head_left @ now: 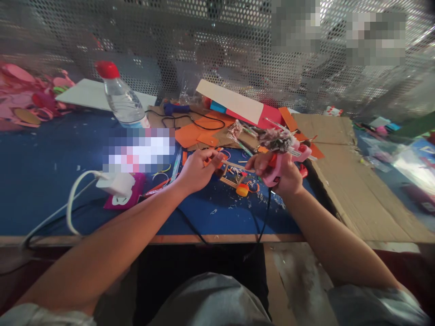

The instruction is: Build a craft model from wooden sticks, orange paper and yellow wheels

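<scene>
My left hand (201,171) is closed, thumb and fingers pinching one end of a thin wooden stick (238,166). That stick runs across toward the fingers of my right hand (288,176). Wrapped in my right hand is a pink glue gun (274,174), its black cord hanging down from the handle. Whether the right fingertips also touch the stick, I cannot tell. Just under both hands, a small frame of wooden sticks (231,182) lies on the blue tabletop (204,222). An orange-yellow cap (242,189) sits at the frame's near side.
A water bottle (124,102) with a red cap stands at the back left. A white charger (115,184) is plugged into a purple power strip (137,190), with cables trailing. Orange paper (197,129) lies behind the hands, cardboard (367,190) to the right. A perforated metal screen (238,54) rises behind.
</scene>
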The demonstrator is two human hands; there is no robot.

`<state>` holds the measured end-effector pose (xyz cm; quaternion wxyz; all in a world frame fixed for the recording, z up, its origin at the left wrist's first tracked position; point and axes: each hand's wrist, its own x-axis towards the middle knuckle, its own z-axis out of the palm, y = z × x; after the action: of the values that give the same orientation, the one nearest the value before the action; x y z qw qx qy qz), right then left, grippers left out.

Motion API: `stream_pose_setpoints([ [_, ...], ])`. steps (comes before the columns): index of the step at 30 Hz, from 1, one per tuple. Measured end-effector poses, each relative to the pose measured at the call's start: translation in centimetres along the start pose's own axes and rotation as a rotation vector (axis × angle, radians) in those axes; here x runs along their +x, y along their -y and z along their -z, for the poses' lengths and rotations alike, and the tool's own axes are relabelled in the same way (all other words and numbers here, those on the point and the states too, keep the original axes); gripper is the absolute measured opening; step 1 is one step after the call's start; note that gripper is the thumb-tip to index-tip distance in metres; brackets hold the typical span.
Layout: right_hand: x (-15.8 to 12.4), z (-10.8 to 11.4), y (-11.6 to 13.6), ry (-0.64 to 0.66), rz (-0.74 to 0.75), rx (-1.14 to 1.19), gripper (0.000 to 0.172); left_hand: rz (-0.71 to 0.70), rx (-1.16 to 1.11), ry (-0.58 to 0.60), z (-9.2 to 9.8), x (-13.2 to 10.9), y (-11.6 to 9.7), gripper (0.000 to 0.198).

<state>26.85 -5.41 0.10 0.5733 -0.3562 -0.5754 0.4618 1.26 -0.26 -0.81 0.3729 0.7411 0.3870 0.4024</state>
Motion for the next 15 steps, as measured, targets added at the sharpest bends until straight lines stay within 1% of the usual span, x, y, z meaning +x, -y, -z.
stream_pose_setpoints([
  [3, -0.1, -0.2, 0.0, 0.039, 0.036, 0.008, 0.059, 0.009, -0.076, 0.028, -0.1, 0.0, -0.2, 0.05],
  [6, 0.0, -0.4, 0.1, 0.011, 0.018, -0.023, 0.06, 0.034, -0.164, -0.001, -0.2, 0.2, 0.0, 0.043],
  [8, 0.2, -0.3, 0.0, -0.037, -0.001, -0.077, 0.064, 0.054, -0.221, -0.077, -0.1, 0.5, 0.3, 0.039],
  [11, 0.4, 0.2, -0.4, -0.1, 0.021, -0.141, 0.067, 0.07, -0.279, -0.231, 0.1, 0.9, 0.7, 0.038],
  [13, 0.4, 0.6, -0.7, -0.096, 0.044, -0.138, 0.065, 0.068, -0.313, -0.31, 0.2, 1.0, 0.8, 0.038],
  [15, 0.3, 0.8, -0.9, -0.044, 0.041, -0.129, 0.062, 0.05, -0.336, -0.363, 0.3, 1.1, 0.7, 0.038],
])
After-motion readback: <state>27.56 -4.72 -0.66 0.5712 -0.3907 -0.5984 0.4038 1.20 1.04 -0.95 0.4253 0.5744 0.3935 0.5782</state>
